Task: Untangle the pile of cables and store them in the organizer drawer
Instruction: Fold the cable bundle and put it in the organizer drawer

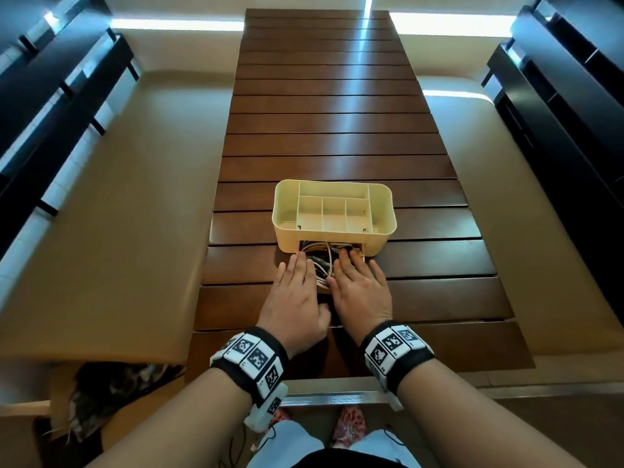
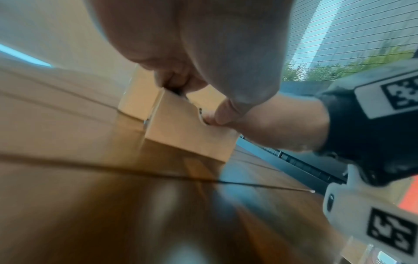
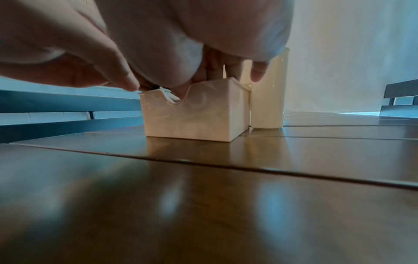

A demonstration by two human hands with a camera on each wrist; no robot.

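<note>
Both hands flat, fingers straight, left hand (image 1: 293, 300) and right hand (image 1: 362, 292) pressing cables (image 1: 320, 265) into the pulled-out drawer (image 3: 192, 114) at the organizer's (image 1: 332, 211) 6 o'clock; risk: loops spring above the rim and jam closing.

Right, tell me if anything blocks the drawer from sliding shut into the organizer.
Possibly: the cables bulge above the drawer, both hands pressing them down. Any loop above the rim could catch the organizer opening. Nothing else visible blocks it.
</note>
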